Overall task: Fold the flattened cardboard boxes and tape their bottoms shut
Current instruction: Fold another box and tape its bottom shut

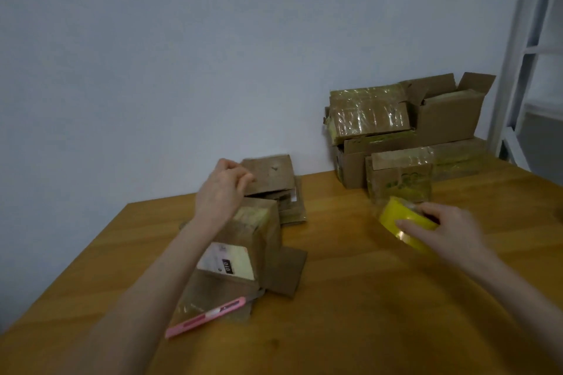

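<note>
Head view: grip status?

— I read the left hand (pixel 224 188) pinching the top flattened brown cardboard box (pixel 269 173) on the stack by the wall; right hand (pixel 451 229) curled round the yellow tape roll (pixel 402 220), over the wooden table (pixel 365 298).

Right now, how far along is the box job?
Done: taped boxes piled at the back right, and a folded box stands in front. In hand: the left hand pinches the top flat box; the right hand holds the tape roll. Left: the flat stack beneath.
</note>
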